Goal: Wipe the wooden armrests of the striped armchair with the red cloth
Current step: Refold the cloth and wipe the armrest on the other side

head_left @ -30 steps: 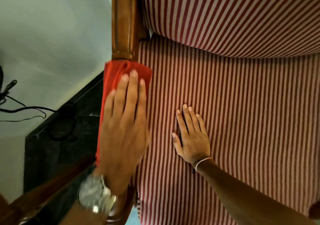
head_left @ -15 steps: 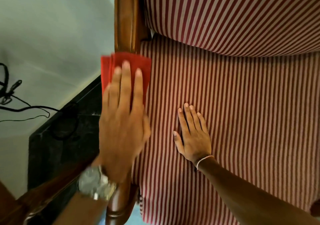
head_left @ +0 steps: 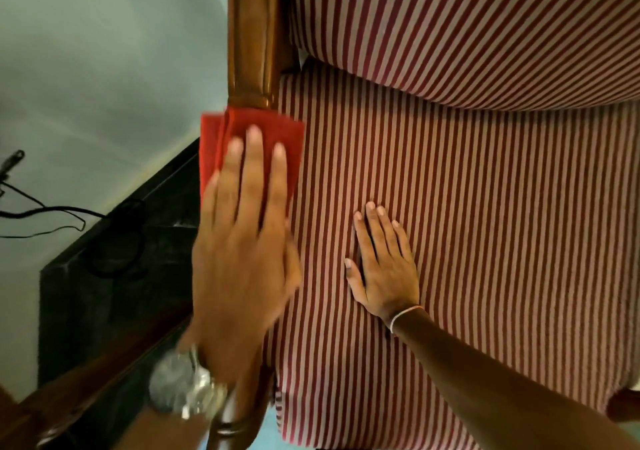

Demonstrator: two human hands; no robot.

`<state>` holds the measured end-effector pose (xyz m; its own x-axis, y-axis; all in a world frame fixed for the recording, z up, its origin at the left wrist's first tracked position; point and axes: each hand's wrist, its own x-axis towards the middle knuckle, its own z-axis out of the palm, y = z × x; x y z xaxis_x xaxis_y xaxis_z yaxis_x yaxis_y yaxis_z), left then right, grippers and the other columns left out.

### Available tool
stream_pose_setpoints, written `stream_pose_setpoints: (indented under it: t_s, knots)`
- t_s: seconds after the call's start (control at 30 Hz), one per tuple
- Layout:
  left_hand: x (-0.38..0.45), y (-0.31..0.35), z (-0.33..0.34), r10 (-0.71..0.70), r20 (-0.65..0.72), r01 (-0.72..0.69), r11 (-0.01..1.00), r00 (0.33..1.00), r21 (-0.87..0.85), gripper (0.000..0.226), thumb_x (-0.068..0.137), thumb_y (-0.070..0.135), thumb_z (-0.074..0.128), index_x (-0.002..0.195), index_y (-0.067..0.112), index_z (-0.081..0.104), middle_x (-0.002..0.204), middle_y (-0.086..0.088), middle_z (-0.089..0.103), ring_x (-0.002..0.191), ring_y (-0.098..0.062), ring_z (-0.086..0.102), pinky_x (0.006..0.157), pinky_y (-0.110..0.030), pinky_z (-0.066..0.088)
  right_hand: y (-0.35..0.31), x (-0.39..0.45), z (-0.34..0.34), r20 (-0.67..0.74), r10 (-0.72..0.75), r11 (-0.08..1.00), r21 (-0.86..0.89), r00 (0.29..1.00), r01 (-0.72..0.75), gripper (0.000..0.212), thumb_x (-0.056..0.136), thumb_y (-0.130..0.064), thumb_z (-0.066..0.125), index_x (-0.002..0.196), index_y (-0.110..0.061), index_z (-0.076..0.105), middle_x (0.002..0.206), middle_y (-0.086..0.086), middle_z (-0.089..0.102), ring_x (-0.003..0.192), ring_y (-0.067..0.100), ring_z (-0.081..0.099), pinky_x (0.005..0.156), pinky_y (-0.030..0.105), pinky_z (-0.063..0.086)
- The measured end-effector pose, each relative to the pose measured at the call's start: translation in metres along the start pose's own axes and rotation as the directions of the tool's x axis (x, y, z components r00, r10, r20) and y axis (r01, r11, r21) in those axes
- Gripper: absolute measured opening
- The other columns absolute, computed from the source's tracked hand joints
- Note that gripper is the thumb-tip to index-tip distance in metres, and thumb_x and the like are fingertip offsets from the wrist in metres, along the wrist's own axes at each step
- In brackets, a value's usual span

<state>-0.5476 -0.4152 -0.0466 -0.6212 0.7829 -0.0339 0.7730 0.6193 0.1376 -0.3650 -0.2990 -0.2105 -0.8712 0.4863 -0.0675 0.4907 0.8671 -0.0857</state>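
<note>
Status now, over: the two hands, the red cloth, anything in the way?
Left hand flat, pressing red cloth on wooden armrest. Right hand flat on striped seat. Nothing blocks the armrest ahead.

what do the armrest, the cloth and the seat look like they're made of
Armrest: wood, likely varnished; reddish-brown with glossy highlights along its turned grooves.
Cloth: soft textile, matte red, folded in layers; possibly microfibre, but the weave is too blurred to tell.
Seat: woven upholstery fabric, matte, in red and cream stripes.
</note>
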Motion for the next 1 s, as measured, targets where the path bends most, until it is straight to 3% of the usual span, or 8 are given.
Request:
stream_pose_setpoints:
  t_s: [0.17, 0.37, 0.43, 0.53, 0.7, 1.0]
  knots:
    - [0.082, -0.008, -0.006, -0.081, -0.08, 0.076, 0.995, 0.993, -0.071, 0.071, 0.103, 0.027, 0.039, 0.163, 0.01, 0.006, 0.171, -0.018, 0.005, 0.159, -0.032, 0.004, 0.13, -0.047, 0.008, 0.0, 0.001, -0.001, 0.004, -0.004, 1.0, 0.0, 1.0, 0.004, 0.07, 0.103, -0.051, 0.025, 0.161, -0.015, 0.013, 0.171, 0.011, 0.015, 0.16, 0.026, 0.016, 0.132, 0.041, 0.004]
    - [-0.059, -0.006, -0.002, 0.01, 0.095, -0.005, 0.998, 0.995, -0.061, 0.07, 0.104, 0.036, 0.032, 0.163, 0.012, 0.003, 0.172, -0.013, -0.003, 0.16, -0.03, -0.001, 0.13, -0.047, 0.008, 0.0, -0.001, -0.002, 0.025, -0.006, 1.0, 0.0, 1.0, 0.006, 0.071, 0.103, -0.052, 0.027, 0.162, -0.015, 0.014, 0.172, 0.011, 0.012, 0.161, 0.024, 0.009, 0.132, 0.041, 0.004]
    - [-0.069, -0.014, 0.002, 0.038, 0.119, -0.035, 0.999, 0.992, -0.032, 0.073, 0.101, 0.036, 0.035, 0.163, 0.012, 0.005, 0.172, -0.014, -0.001, 0.16, -0.031, 0.0, 0.129, -0.047, 0.007, -0.003, 0.002, 0.0, 0.042, -0.003, 1.0, -0.007, 0.999, 0.004, 0.071, 0.102, -0.052, 0.026, 0.161, -0.015, 0.014, 0.172, 0.009, 0.01, 0.161, 0.022, 0.006, 0.132, 0.04, 0.001]
    - [-0.007, -0.012, -0.004, 0.071, 0.076, -0.07, 0.997, 0.995, -0.011, 0.078, 0.098, 0.03, 0.046, 0.163, 0.011, 0.008, 0.172, -0.016, 0.001, 0.159, -0.032, 0.001, 0.128, -0.051, 0.01, -0.001, 0.0, -0.005, 0.03, 0.02, 1.0, -0.009, 0.999, -0.02, 0.071, 0.102, -0.053, 0.025, 0.162, -0.017, 0.012, 0.172, 0.008, 0.009, 0.161, 0.022, 0.005, 0.132, 0.038, -0.001]
    - [0.085, -0.013, -0.012, 0.005, 0.0, -0.005, 1.0, 1.0, -0.014, 0.079, 0.101, 0.032, 0.044, 0.163, 0.012, 0.0, 0.171, -0.019, -0.003, 0.159, -0.033, -0.002, 0.129, -0.049, 0.005, -0.001, 0.001, -0.009, 0.044, 0.004, 1.0, 0.002, 0.999, -0.005, 0.071, 0.102, -0.054, 0.024, 0.162, -0.017, 0.013, 0.171, 0.008, 0.013, 0.161, 0.022, 0.009, 0.132, 0.037, -0.002]
    - [-0.041, -0.01, -0.004, 0.033, 0.095, -0.03, 0.999, 0.995, -0.028, 0.073, 0.1, 0.028, 0.042, 0.162, 0.006, 0.011, 0.17, -0.02, 0.004, 0.159, -0.034, 0.004, 0.127, -0.052, 0.015, -0.002, -0.001, -0.017, 0.074, 0.008, 0.998, 0.066, 0.997, -0.013, 0.071, 0.103, -0.055, 0.023, 0.163, -0.017, 0.016, 0.172, 0.008, 0.012, 0.161, 0.022, 0.011, 0.132, 0.039, 0.003]
